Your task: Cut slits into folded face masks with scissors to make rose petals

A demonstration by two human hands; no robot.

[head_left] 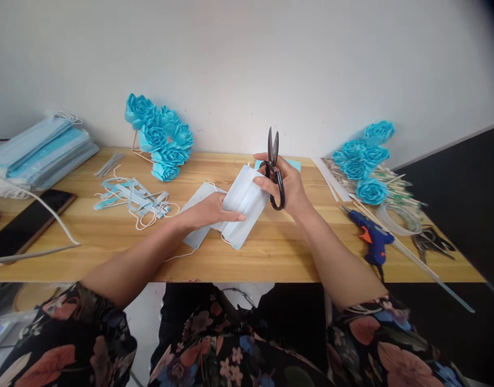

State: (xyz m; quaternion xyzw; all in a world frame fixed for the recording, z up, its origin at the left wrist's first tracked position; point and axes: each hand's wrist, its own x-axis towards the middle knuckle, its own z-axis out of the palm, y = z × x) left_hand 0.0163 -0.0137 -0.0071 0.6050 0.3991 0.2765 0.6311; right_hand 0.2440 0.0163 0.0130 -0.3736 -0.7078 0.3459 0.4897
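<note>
Above the middle of the table, my left hand (212,209) grips a pale face mask (247,201) by its left side, thumb on the front. My right hand (291,185) has black-handled scissors (273,148) in it, blades pointing up and slightly apart. Its thumb and fingers also pinch the mask's upper right side. Under and behind my left hand lies another pale mask (196,238), partly covered, with a white ear loop trailing on the wood. A light blue piece (293,164) lies behind my right hand, mostly hidden.
Left are stacked masks (41,150), a phone (33,223), cut strips and loops (136,196), and blue paper-like flowers (162,134). Right are more blue flowers (363,158), a blue glue gun (371,236), a tape roll (400,219), a glue stick (434,277) and other scissors (432,242).
</note>
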